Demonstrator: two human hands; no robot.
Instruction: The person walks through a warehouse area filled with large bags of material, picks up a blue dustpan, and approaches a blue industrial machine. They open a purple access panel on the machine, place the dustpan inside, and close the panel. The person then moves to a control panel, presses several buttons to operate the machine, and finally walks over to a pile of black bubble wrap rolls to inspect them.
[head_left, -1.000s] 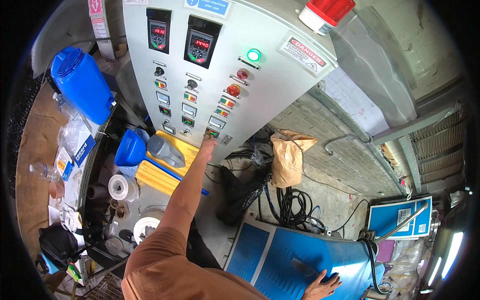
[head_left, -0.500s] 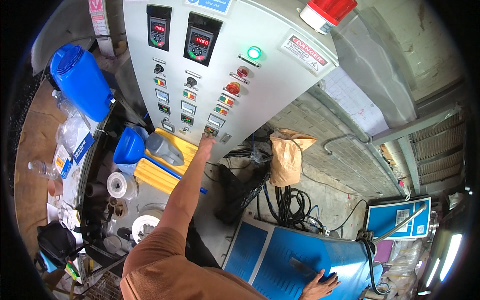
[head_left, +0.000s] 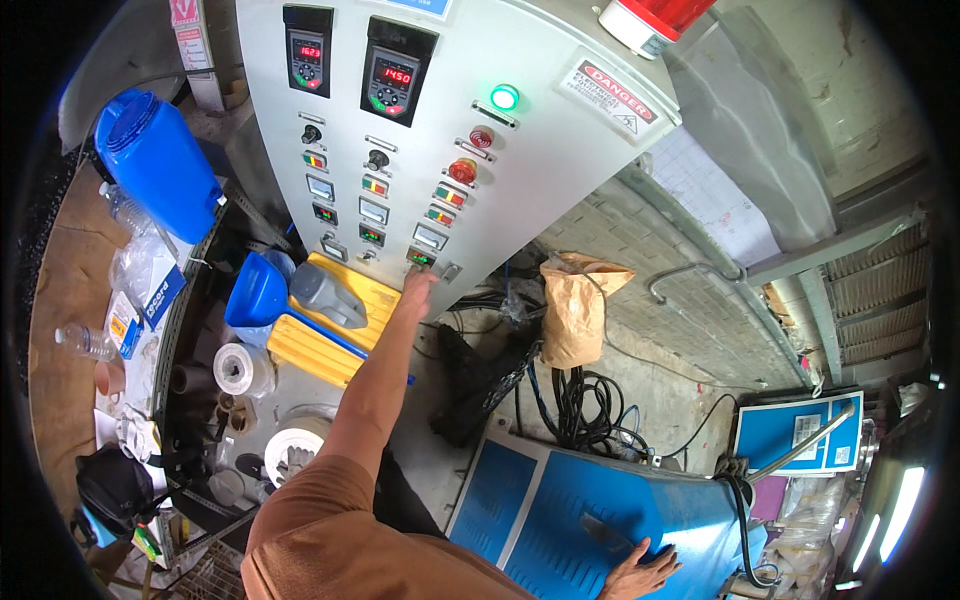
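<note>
My left hand (head_left: 418, 289) is stretched out to the grey control cabinet (head_left: 545, 150), its fingers bunched together at the lower edge of a small digital controller (head_left: 421, 257). Nothing shows in those fingers; exactly where the fingertips touch is too small to tell. Above the controller sit a square meter (head_left: 430, 236), coloured push buttons, a red emergency stop knob (head_left: 462, 171) and a lit green lamp (head_left: 504, 97). Two drive keypads with red digits, one of them a black keypad (head_left: 392, 80), are higher up. My right hand (head_left: 640, 574) rests spread and flat on a blue metal machine housing (head_left: 600, 500).
Left of my arm, a grey jug (head_left: 327, 297) and a blue scoop (head_left: 258, 292) lie by a yellow plastic piece (head_left: 310, 350). A blue jerrycan (head_left: 160, 165) stands on a cluttered shelf. Beyond the housing are black cables (head_left: 590, 410) and a brown paper bag (head_left: 573, 315).
My left hand has drawn slightly down and right off the small controller's face. The digits on the left keypad differ. My right hand stays put.
</note>
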